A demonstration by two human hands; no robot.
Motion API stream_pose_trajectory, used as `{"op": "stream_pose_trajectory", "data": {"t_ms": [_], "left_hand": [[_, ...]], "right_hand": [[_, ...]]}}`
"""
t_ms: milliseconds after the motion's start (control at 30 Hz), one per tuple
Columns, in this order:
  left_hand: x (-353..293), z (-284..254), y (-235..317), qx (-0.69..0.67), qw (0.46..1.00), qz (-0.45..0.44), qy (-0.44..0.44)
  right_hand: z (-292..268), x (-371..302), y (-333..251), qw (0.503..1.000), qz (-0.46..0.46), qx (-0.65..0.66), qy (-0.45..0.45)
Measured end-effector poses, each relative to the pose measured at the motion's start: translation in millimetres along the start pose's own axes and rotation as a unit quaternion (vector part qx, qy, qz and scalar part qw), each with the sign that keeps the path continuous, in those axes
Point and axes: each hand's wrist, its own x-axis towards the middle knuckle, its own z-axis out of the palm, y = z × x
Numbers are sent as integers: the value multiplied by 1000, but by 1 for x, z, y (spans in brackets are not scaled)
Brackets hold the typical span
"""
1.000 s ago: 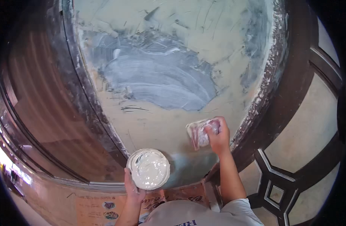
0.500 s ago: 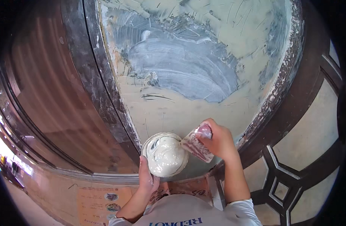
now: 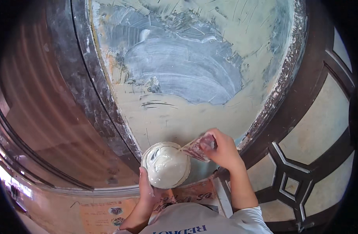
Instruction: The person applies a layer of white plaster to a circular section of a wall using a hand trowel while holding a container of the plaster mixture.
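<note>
My left hand (image 3: 147, 190) grips the side of a round bowl (image 3: 187, 171), its thumb up along the outer wall. Wet, glossy off-white putty (image 3: 169, 165) fills the bowl, with a few dark streaks near its far left side. In my right hand (image 3: 225, 151) is a flat, putty-smeared scraper (image 3: 195, 150), tilted with its edge at the bowl's right rim. Beyond the bowl stands a surface coated with greenish-cream putty (image 3: 175, 121), with a grey-blue bare patch (image 3: 182, 66) in its middle.
A dark, paint-spattered frame (image 3: 282, 84) borders the coated surface on the right, beside a dark panelled lattice door (image 3: 315, 121). On the left is a glossy brown panel (image 3: 50, 117) with a dark upright (image 3: 89, 89). A printed orange sheet (image 3: 103, 212) lies below.
The scraper has turned more edge-on, and its tip reaches slightly further over the bowl's rim. Bowl and both hands sit a little lower and further left in view; the background has also shifted left.
</note>
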Motion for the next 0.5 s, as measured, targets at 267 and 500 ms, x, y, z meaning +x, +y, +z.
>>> {"op": "stream_pose_trajectory", "data": {"t_ms": [267,500], "left_hand": [[7,0,-6,8,999,-41,-35],[8,5,-27,5,998,-64,-18]], "right_hand": [[-5,-40,43,998,49,-15,20],[-33,-42,88,982,79,56,162]]}}
